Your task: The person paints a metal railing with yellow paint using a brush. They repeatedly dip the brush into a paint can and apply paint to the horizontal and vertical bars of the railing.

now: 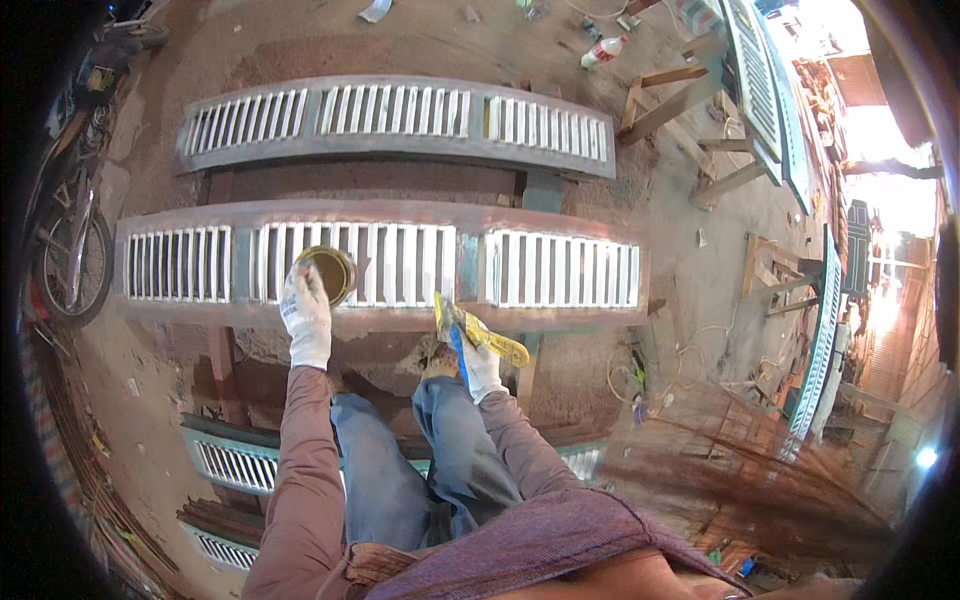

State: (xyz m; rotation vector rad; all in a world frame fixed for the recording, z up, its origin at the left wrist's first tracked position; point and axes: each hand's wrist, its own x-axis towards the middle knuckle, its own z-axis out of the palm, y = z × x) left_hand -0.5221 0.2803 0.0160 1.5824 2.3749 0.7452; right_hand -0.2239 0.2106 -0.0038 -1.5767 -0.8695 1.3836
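Observation:
My left hand, in a white glove, grips an open round tin by its near-left rim; brownish colour shows inside. The tin is over the middle section of a long slatted panel with white slats and a grey-brown frame. In my right hand, gloved in white and blue, is a paintbrush with a yellow handle. Its head points away from me, by the panel's near edge, right of the middle section. Whether the bristles touch the panel I cannot tell.
Beyond lies a second slatted panel. More panels sit behind my legs. Wooden trestles hold a teal panel at the far right. A motorbike wheel stands at left. A bottle lies on the ground.

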